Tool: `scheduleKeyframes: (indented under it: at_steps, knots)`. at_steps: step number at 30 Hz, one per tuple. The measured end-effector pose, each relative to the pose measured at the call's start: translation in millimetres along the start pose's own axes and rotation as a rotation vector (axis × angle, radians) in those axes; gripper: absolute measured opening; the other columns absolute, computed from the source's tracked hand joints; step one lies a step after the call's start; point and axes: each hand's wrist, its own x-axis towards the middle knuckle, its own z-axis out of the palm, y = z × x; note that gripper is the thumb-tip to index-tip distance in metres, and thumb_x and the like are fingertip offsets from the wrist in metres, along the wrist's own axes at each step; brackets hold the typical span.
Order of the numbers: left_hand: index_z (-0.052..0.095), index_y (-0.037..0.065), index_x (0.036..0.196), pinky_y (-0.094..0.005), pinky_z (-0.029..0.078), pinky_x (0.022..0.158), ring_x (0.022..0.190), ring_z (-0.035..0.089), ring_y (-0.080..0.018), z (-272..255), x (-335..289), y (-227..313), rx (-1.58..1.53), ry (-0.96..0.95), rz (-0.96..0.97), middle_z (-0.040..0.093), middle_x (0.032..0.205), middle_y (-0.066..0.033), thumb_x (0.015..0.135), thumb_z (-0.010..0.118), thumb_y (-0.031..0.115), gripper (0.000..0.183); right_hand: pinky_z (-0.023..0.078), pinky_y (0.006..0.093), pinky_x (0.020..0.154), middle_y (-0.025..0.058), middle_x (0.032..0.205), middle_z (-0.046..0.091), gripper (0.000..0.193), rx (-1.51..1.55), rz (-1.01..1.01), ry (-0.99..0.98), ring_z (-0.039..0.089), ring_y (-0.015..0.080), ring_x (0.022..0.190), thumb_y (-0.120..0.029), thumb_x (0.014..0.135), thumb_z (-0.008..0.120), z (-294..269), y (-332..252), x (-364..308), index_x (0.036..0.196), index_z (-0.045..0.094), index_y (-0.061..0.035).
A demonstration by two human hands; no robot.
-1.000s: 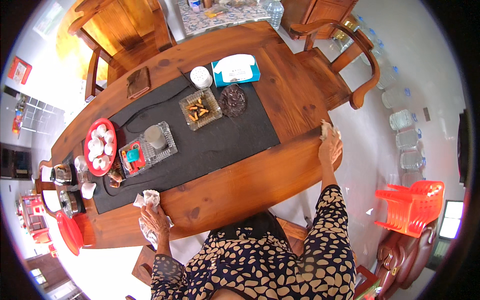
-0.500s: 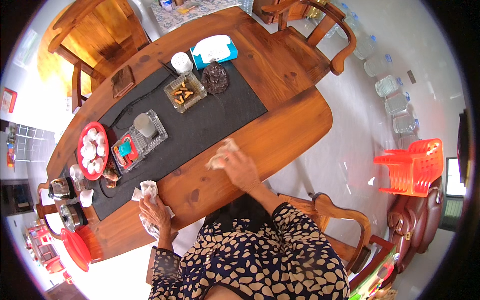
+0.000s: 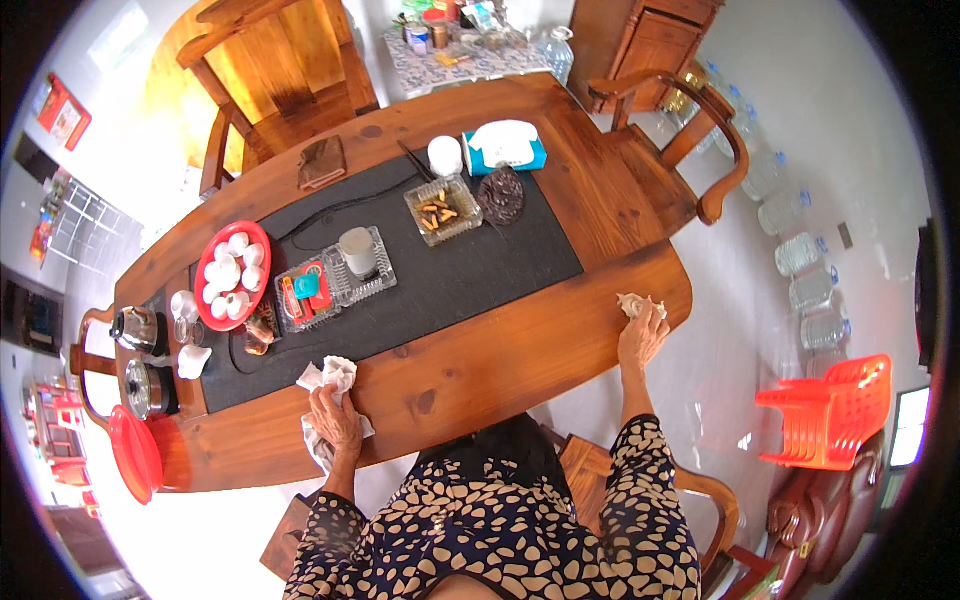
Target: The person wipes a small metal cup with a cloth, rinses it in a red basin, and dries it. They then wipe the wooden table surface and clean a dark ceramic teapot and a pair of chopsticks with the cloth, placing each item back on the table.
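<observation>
wooden table [image 3: 480, 370] under both our hands. right hand [image 3: 641, 335] stretches out to the far right edge, fingers pressed flat on a crumpled white tissue [image 3: 632, 303], likely so the wad bears on the wood. left hand [image 3: 334, 418] closes on a white cloth [image 3: 330, 378] at the near edge beside the black mat [image 3: 420, 275]. tissue mostly hidden under fingers; cloth's lower part drops behind the edge.
</observation>
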Motion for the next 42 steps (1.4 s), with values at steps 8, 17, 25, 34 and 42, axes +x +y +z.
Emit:
scheduleKeyframes:
  at_steps: [8, 17, 25, 34, 42]
  knots:
    - [0.054, 0.013, 0.105, -0.0426, 0.039, 0.074, 0.098, 0.055, -0.031, 12.7, 8.2, 43.8, -0.048, 0.044, 0.134, 0.056, 0.106, -0.0109, 0.07, 0.073, 0.01, 0.04, 0.042, 0.0464, 0.085, 0.0096, 0.121, 0.054, 0.03, 0.401, -0.765, -0.312, 0.048, 0.0322, 0.109, -0.012, 0.086, 0.051, -11.5, -87.5, -6.1, 0.115, 0.058, -0.0151]
    - [0.059, 0.017, 0.1, -0.0557, 0.029, 0.096, 0.107, 0.046, -0.0316, 14.6, 11.6, 76.1, 0.175, -0.087, -0.001, 0.052, 0.111, -0.0082, 0.068, 0.071, 0.017, 0.034, 0.041, 0.0477, 0.092, 0.0115, 0.123, 0.049, 0.035, 0.313, -0.508, -0.323, 0.047, 0.0346, 0.11, -0.01, 0.084, 0.056, 56.3, -10.0, 105.3, 0.118, 0.057, -0.0174]
    - [0.055, 0.007, 0.1, -0.0504, 0.024, 0.098, 0.115, 0.045, -0.0312, 21.7, 26.5, 146.7, 0.222, 0.01, 0.042, 0.054, 0.123, -0.0114, 0.069, 0.061, 0.007, 0.031, 0.047, 0.0291, 0.08, 0.0096, 0.107, 0.06, 0.043, 1.558, 0.672, -0.978, 0.058, 0.0161, 0.093, -0.007, 0.081, 0.059, 74.4, 2.0, 192.2, 0.123, 0.052, 0.0021]
    - [0.049, 0.007, 0.101, -0.0487, 0.032, 0.091, 0.102, 0.048, -0.0311, 47.5, 15.3, 189.4, 0.237, -0.21, -0.081, 0.054, 0.103, -0.0119, 0.066, 0.071, 0.021, 0.044, 0.047, 0.032, 0.072, 0.011, 0.096, 0.062, 0.026, 1.081, 0.107, -0.914, 0.06, 0.0212, 0.084, -0.003, 0.081, 0.056, 88.9, -12.6, 208.3, 0.107, 0.057, 0.0004]
    - [0.048, 0.003, 0.114, -0.0468, 0.04, 0.09, 0.104, 0.05, -0.0372, 49.7, 15.7, 204.3, 0.094, -0.108, -0.202, 0.055, 0.109, -0.016, 0.069, 0.068, 0.003, 0.049, 0.046, 0.0424, 0.077, 0.0139, 0.096, 0.056, 0.028, 0.772, -0.528, -0.527, 0.054, 0.0338, 0.095, 0.004, 0.076, 0.057, 95.4, -32.8, 192.2, 0.103, 0.052, -0.0034]
